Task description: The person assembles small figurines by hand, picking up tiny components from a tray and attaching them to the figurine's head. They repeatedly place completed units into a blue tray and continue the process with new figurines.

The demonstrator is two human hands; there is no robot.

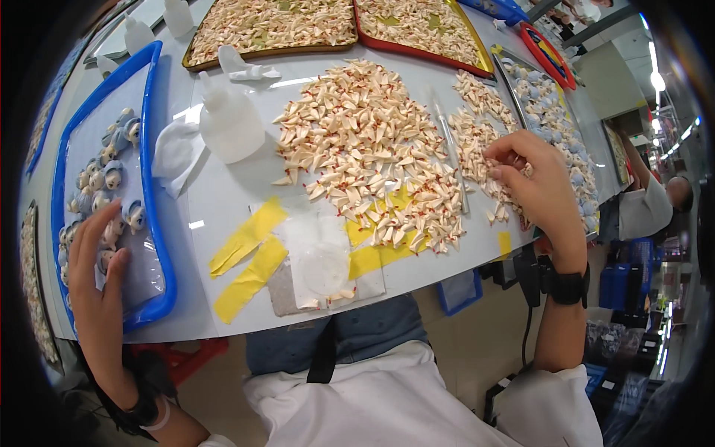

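At the left, my left hand (pixel 98 261) reaches into a blue-rimmed tray (pixel 165 253), its thumb and fingers apart around small blue-and-white figurine heads (pixel 112 177). My right hand (pixel 532 171) is at a smaller heap of cream cone-shaped pieces with red tips (pixel 477 145), right of the main heap. Its thumb and index finger come together in a pinch low over those pieces; what lies between them is too small to make out. The main heap of cream pieces (pixel 357 127) spreads across the middle of the white table (pixel 223 223).
A white squeeze bottle (pixel 229 123) and a white cloth (pixel 177 156) stand between tray and heap. Nearer me are yellow tape strips (pixel 249 276) and a small clear dish (pixel 320 268). A clear rod (pixel 450 149) divides the heaps. Far trays (pixel 272 51) hold more pieces; figurines (pixel 547 104) fill a right-hand tray.
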